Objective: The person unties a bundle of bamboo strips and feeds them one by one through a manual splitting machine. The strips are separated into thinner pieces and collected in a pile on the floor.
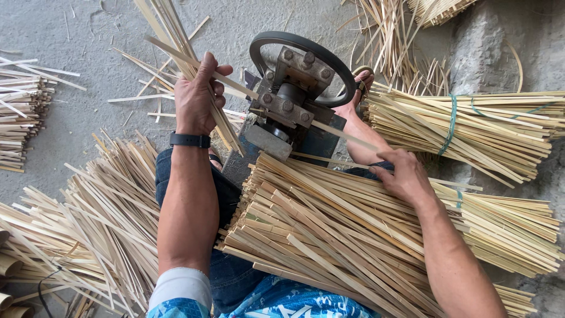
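My left hand (pixel 197 97) grips a handful of thin bamboo strips (pixel 176 44) that fan upward, left of a metal machine (pixel 288 100) with a black ring wheel. A single strip passes through the machine from the left hand's side to the right. My right hand (pixel 406 174) rests on a large bundle of bamboo strips (pixel 329 229) lying across my lap, fingers closed over one strip (pixel 347 136) that leads from the machine. A black band sits on my left wrist.
A tied bundle of strips (pixel 471 126) with a green cord lies at the right. Loose split strips (pixel 100 218) are heaped on the floor at the left, more stacked at the far left (pixel 20 118). A bare foot (pixel 356 112) rests beside the machine on the concrete floor.
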Tool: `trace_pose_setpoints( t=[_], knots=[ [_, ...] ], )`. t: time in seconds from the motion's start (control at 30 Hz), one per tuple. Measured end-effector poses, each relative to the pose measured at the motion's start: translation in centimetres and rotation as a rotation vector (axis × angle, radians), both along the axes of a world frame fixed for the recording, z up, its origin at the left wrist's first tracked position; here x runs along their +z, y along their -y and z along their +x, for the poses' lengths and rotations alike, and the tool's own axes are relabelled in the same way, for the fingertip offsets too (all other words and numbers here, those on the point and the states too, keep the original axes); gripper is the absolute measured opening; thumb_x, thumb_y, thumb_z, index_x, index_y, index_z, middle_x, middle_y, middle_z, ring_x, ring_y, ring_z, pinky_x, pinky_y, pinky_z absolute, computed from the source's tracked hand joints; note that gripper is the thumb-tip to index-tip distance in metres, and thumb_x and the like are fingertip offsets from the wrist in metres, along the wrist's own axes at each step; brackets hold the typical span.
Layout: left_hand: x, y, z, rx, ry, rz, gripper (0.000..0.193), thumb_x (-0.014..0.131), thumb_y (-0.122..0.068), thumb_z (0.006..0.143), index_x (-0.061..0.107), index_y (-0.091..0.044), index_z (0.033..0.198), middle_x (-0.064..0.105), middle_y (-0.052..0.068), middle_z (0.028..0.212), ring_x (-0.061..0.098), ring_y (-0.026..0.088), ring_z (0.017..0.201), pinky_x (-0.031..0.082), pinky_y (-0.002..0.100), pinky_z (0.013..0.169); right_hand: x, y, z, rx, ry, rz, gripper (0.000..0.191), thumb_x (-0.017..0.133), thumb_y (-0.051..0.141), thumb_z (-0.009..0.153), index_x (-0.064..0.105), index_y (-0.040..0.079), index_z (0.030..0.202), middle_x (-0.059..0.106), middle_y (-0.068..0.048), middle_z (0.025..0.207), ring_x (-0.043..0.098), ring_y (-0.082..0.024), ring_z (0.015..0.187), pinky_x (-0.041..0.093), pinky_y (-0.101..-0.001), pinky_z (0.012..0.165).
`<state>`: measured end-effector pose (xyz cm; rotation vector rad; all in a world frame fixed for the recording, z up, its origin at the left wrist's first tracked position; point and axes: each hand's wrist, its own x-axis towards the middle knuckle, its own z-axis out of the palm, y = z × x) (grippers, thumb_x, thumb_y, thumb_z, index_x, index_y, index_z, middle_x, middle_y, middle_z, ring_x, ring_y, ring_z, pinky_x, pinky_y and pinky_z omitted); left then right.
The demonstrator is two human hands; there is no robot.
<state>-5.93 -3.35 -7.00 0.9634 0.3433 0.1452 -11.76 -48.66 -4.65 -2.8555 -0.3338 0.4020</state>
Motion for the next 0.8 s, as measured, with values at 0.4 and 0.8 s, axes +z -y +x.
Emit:
trace_pose_setpoints(
  t=[0.4,0.8],
  knots=[
    [-0.8,-1.1,0.2,0.119,0.085,0.045,0.032,0.070,-0.036,0.101,0.064,-0.005,0.106,0.076,0.013,0.094,0.072,0.014,0.075,0.061,0.026,0.057,1.9,8.8,-2.4,-0.207,0.059,0.427,0.022,0.073,0.034,0.094,0.081,0.014,0.099,0.072,-0.001,0.071,0.062,-0.007,0.057,0.047,-0.0196,0.044],
    [-1.2,-2.2,-0.7,0.175,-0.031,0.090,0.052,0.085,-0.044,0.083,0.063,-0.004,0.108,0.079,0.011,0.092,0.064,0.011,0.066,0.056,0.021,0.047,1.7,-0.6,-1.3,-0.090,0.091,0.225,0.037,0.077,0.041,0.090,0.080,0.008,0.107,0.076,-0.014,0.090,0.074,-0.024,0.073,0.060,-0.0402,0.066]
  ],
)
